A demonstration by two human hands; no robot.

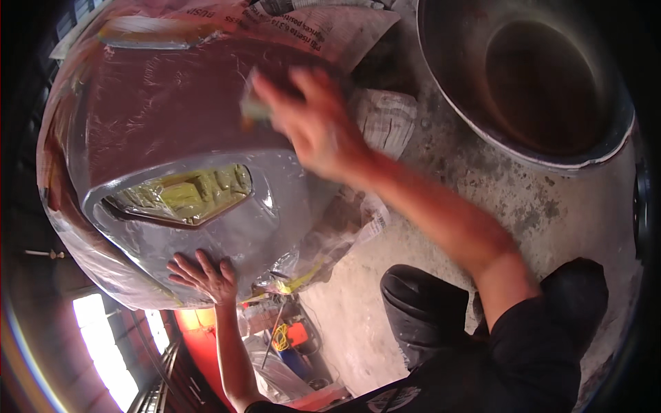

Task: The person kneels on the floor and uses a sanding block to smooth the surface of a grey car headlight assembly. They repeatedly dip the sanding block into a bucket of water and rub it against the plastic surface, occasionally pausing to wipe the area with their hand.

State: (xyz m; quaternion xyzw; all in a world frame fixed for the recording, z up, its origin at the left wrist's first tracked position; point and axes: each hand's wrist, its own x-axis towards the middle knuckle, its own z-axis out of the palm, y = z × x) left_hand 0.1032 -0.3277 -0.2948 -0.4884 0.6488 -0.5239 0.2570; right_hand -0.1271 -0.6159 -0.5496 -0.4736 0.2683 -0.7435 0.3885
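A large curved vehicle panel [275,203], coated in grey and reddish-brown, fills the left side. In its recess, a lamp-shaped opening [182,196] is covered with yellowish-green masking film. My left hand [204,277] lies on the grey lower part of the panel, fingers spread and holding nothing. Over the reddish-brown surface is my right hand [310,117], blurred by motion. It grips a small greenish-grey pad [255,108] between its fingers; the pad's exact kind is too smeared to tell.
Newspaper [330,31] and clear plastic film [107,279] wrap the panel's edges. A big dark round basin [454,89] stands at the upper right on stained concrete floor [509,189]. Below, near my left forearm, are a red box [297,334] and a coiled yellow cord [280,337].
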